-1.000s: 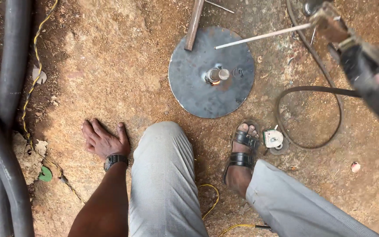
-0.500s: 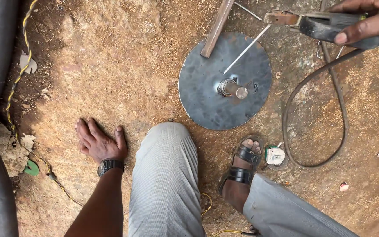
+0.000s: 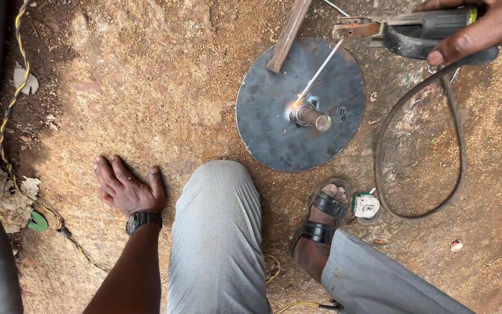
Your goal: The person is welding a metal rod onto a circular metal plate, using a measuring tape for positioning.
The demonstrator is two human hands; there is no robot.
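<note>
Down on the ground, the left hand (image 3: pixel 128 189) lies flat and empty as a prop, while the right hand (image 3: pixel 476 29) grips the welding holder (image 3: pixel 419 35), its rod (image 3: pixel 321 71) sparking where the short pipe (image 3: pixel 310 116) meets the round steel plate (image 3: pixel 274 128).

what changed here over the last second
The right hand swung the electrode holder in, bringing the welding rod tip down to the stub on the round steel plate, where it now sparks. The left hand stayed flat on the ground.

Bare sandy ground (image 3: pixel 146 87) — round steel disc (image 3: pixel 274 139), looped black cable (image 3: pixel 457 151), flat metal bar (image 3: pixel 289 32), paper scraps.
</note>
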